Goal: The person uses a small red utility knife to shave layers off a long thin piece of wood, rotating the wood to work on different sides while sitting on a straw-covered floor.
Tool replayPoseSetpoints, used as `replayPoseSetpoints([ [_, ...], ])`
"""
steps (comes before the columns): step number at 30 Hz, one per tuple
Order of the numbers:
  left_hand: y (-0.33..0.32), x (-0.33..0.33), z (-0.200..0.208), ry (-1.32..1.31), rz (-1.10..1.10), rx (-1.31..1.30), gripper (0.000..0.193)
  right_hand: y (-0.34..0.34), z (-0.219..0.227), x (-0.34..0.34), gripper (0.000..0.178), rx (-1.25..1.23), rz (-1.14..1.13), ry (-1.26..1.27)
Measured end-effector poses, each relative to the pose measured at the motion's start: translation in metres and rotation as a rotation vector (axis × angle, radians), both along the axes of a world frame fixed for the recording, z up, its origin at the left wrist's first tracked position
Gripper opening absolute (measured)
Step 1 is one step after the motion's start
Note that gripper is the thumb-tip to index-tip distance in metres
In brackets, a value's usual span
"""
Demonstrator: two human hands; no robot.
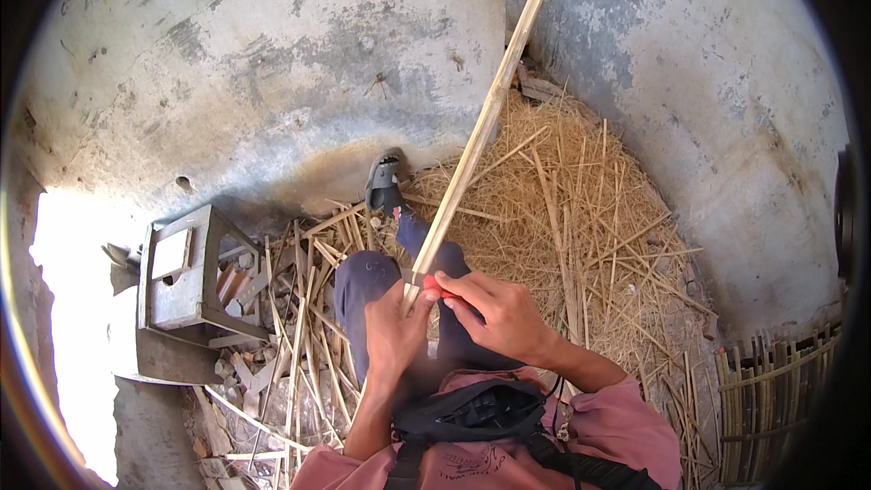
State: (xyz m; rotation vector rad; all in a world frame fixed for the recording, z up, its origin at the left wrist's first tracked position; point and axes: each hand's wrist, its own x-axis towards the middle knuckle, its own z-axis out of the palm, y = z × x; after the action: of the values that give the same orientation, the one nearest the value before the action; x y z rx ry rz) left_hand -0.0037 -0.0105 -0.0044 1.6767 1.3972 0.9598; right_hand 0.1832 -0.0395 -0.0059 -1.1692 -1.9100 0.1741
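Note:
A long, pale split bamboo strip slants up and away from my lap toward the wall corner. My left hand is closed around its lower end, above my knees. Close beside it, my right hand grips a small red-handled tool against the strip. Its working end is too small to make out, and my fingers cover part of the handle.
Shavings and thin strips heap up on the right against the wall. To the left stands a grey metal frame box, near rubble and scattered sticks. A slatted bamboo panel leans at lower right.

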Motion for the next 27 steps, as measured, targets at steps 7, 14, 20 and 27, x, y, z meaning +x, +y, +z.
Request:
replayPoseSetpoints([
  [7,0.003,-0.003,-0.014,-0.032,0.025,0.007,0.03,0.0,0.0,-0.003,0.036,0.018,-0.008,-0.02],
  [14,0.004,-0.006,-0.016,0.072,0.061,-0.033,0.042,-0.002,-0.002,-0.004,0.037,0.051,-0.025,-0.03],
  [20,0.004,-0.006,-0.018,0.145,0.106,0.029,0.046,0.0,-0.002,-0.004,0.038,0.09,-0.039,-0.025],
  [27,0.004,-0.005,-0.016,0.163,0.113,0.009,0.049,0.003,-0.002,0.001,0.04,0.129,-0.042,-0.021],
])
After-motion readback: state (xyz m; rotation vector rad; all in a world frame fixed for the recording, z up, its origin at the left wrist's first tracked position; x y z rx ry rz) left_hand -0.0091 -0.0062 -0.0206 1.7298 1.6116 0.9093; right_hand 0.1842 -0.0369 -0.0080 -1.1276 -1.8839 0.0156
